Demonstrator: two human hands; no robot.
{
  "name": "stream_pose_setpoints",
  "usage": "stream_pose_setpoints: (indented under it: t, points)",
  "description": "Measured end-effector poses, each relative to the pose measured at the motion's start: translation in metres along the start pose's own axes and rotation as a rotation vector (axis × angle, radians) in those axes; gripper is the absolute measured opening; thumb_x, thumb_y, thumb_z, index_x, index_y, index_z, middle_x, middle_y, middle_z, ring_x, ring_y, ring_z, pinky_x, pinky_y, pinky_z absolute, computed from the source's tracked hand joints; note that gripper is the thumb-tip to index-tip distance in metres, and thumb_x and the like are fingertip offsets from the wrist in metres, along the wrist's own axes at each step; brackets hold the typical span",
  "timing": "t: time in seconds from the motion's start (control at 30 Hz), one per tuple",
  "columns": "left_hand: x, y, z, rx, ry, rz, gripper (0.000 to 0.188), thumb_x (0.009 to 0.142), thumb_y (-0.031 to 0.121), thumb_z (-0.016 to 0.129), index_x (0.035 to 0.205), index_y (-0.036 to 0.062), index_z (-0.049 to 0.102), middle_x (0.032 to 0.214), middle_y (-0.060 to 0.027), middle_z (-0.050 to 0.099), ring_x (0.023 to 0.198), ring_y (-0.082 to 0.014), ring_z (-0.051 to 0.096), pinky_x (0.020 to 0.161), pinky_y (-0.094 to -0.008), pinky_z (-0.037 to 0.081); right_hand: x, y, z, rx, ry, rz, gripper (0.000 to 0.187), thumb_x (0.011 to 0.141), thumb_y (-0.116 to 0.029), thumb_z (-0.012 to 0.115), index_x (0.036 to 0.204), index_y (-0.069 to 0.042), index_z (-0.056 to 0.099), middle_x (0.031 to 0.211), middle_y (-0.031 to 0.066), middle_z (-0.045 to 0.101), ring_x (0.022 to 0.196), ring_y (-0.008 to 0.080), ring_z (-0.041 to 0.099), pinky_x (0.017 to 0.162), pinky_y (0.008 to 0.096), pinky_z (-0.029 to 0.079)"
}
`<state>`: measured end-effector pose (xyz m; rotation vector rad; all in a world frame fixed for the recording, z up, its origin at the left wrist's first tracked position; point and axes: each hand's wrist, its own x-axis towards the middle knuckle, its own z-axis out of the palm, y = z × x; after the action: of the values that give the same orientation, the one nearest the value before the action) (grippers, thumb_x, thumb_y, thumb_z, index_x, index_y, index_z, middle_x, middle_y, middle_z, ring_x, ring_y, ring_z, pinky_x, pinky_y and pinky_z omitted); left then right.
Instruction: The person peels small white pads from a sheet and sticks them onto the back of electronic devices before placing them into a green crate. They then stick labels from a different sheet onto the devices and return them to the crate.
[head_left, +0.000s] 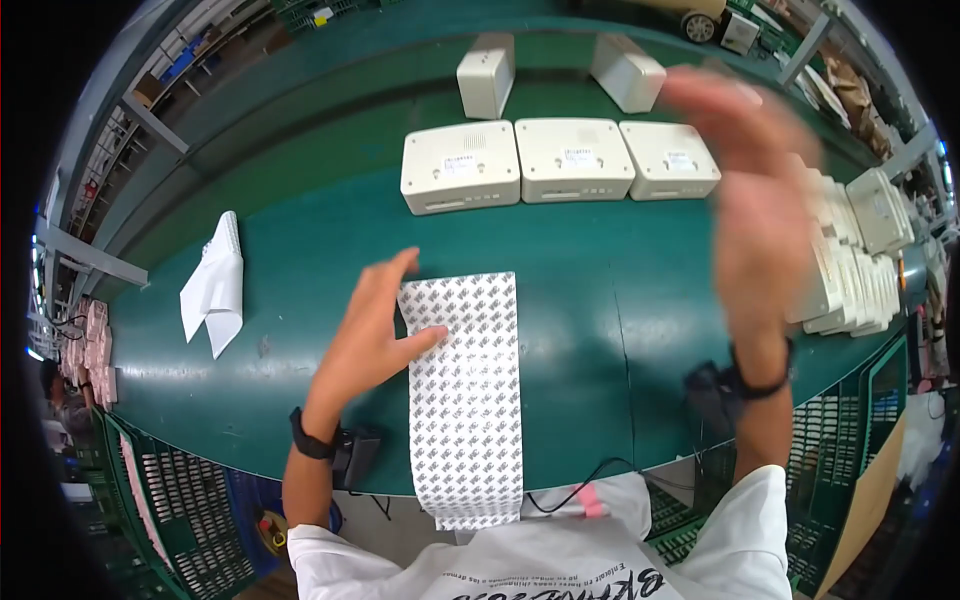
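A long white sheet [465, 390] with a repeated dark print lies in front of me, its near end hanging over the table edge. My left hand [375, 325] is at the sheet's upper left edge, fingers stretched and thumb apart, the thumb over the sheet. Raised at the right, my right hand [755, 160] is smeared by motion. Its fingers appear beside an upright cream plastic case [628, 73]; whether they touch it or hold anything I cannot make out. Three cream cases, the middle one [573, 160] among them, lie in a row beyond the sheet.
Another upright case [487, 75] stands at the back. Several cream panels [850, 265] are stacked at the right. A crumpled white sheet [217, 285] lies at the left on the green table [290, 410]. Green crates [180, 500] stand below the near edge.
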<state>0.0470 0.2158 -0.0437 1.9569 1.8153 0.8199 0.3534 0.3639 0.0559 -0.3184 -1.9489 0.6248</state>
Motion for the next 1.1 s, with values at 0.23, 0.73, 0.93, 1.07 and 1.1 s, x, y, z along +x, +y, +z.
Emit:
stream_pose_setpoints:
  t: [0.23,0.73,0.93,1.07,1.1]
  points:
    - [-0.023,-0.075,0.007,-1.053,-0.068,-0.258,0.051,0.086,0.012,0.077,0.131,-0.0012,0.056,0.109,-0.0112,0.071,0.101,-0.0197,0.069,0.092,-0.0358,0.054,0.034,0.143,0.15,-0.518,-0.371,-0.048,0.097,0.075,-0.058,0.079,0.142,0.005,0.047,0.141,0.0264,0.053,0.133,0.0399,0.049,0.111,0.0431,0.039]
    - [-0.064,-0.07,0.042,-1.319,-0.155,-0.246,0.031,0.102,0.011,0.06,0.13,-0.0018,0.057,0.12,-0.0069,0.067,0.104,-0.0095,0.063,0.091,-0.0268,0.052,0.006,0.092,0.174,-0.169,-0.574,0.345,0.081,0.08,-0.051,0.077,0.134,0.005,0.053,0.133,0.0257,0.058,0.122,0.0411,0.056,0.102,0.0458,0.045]
    - [-0.058,-0.06,0.052,-1.185,-0.205,-0.169,0.032,0.103,0.011,0.058,0.131,-0.0031,0.056,0.122,-0.0067,0.065,0.106,-0.0074,0.06,0.091,-0.0257,0.05,0.012,0.182,0.117,-0.692,-0.629,0.468,0.064,0.093,-0.052,0.063,0.13,0.001,0.06,0.139,0.0198,0.057,0.127,0.0383,0.052,0.106,0.0449,0.041]
    - [-0.07,-0.058,0.051,-1.165,-0.155,-0.242,0.034,0.103,0.01,0.057,0.134,-0.0033,0.054,0.125,-0.0081,0.065,0.107,-0.008,0.061,0.092,-0.0272,0.051,-0.034,0.137,0.128,-0.59,-0.544,0.373,0.067,0.092,-0.057,0.06,0.125,0.002,0.063,0.125,0.0196,0.063,0.121,0.0354,0.054,0.104,0.0461,0.038]
    - [-0.068,-0.056,0.051,-1.164,-0.133,-0.229,0.034,0.103,0.01,0.057,0.134,-0.0034,0.054,0.124,-0.0086,0.065,0.106,-0.0084,0.062,0.091,-0.0271,0.051,-0.039,0.127,0.127,-0.597,-0.544,0.357,0.066,0.093,-0.056,0.06,0.125,0.002,0.063,0.123,0.019,0.063,0.121,0.0345,0.054,0.105,0.0455,0.037]
